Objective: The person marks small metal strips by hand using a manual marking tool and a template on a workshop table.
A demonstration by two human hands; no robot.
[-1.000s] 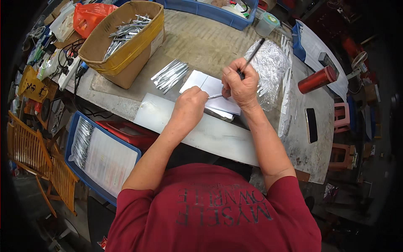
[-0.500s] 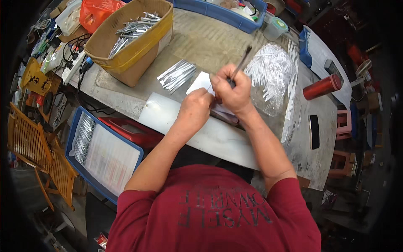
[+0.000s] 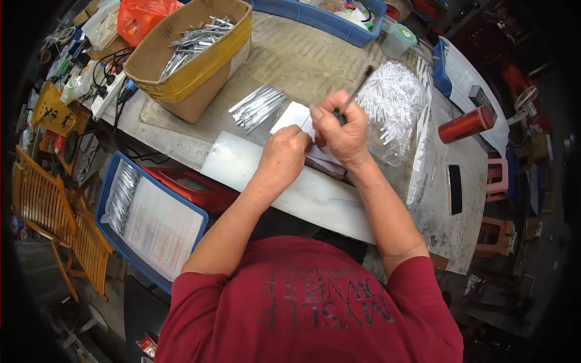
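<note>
My right hand [image 3: 344, 130] is closed around a dark thin-shafted tool [image 3: 359, 88], whose shaft slants up and to the right out of my fist. My left hand [image 3: 282, 156] is pinched close beside it, its fingertips hiding whatever they hold. Both hands are over a small block with a white top [image 3: 294, 116] at the near edge of the table. Just left of the block lies a bundle of slim silvery metal strips [image 3: 258, 107]. A clear plastic bag with a heap of small white strips [image 3: 393, 97] lies to the right of my right hand.
A cardboard box [image 3: 206, 88] of metal strips stands at the back left. Beyond are a blue tray [image 3: 321, 21] and a clear tub [image 3: 398, 41]. At right lie a red cylinder [image 3: 466, 124] and a phone [image 3: 454, 190]. A blue bin [image 3: 154, 266] stands at lower left.
My right hand has shifted slightly right, away from my left hand, with the tool still in it. My left hand stays almost in place.
</note>
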